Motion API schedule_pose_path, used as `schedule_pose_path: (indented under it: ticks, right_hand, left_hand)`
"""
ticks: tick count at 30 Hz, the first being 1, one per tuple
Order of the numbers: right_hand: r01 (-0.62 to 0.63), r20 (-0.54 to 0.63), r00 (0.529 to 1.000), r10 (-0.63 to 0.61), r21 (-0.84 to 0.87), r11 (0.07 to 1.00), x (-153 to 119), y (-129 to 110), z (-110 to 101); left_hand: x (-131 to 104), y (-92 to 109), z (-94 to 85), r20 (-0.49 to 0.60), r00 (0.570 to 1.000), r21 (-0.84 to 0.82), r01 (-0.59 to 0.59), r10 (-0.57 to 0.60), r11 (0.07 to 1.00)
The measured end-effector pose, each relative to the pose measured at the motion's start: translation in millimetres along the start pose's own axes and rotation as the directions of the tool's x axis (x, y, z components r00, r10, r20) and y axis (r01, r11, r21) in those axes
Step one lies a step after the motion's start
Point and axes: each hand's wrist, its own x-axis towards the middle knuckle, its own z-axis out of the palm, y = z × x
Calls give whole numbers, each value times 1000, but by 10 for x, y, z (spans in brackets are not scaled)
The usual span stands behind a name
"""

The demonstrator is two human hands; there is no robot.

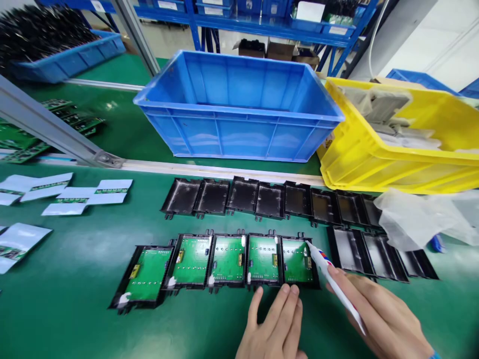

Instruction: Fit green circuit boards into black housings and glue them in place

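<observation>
My right hand (381,309) grips a white glue tube (339,286) with red and blue marks. The tube's nozzle touches or hovers at the upper right corner of the rightmost black case with a green circuit board (295,259). Below that case, my left hand (275,324) lies with fingers extended, its fingertips at the lower edges of the two rightmost cases. Further left in the row sit more cases with boards, such as the tilted leftmost one (149,274). White glue blobs (172,282) show at corners of several boards.
Behind lies a row of black trays without boards (243,194), with more trays (383,252) at right. A blue bin (239,132) and a yellow bin (404,164) stand at the back. Clear plastic bags (415,217) lie right; boards with white sheets (88,197) lie left.
</observation>
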Motion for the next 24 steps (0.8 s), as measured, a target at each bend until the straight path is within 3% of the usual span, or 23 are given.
schedule_pose_path:
  ticks: [6,13,24]
  right_hand:
    - [10,40,999,-11,18,1000,-5,27,-6]
    - [23,44,999,-23,12,1000,17,21,-49]
    - [84,35,996,-84,-11,996,31,11,-81]
  left_hand:
    - [-7,-50,-50,100,993,42,-63,59,997]
    - [30,-20,-58,33,999,13,-2,2,1000]
    - [42,-29,-85,91,996,3,-4,4,1000]
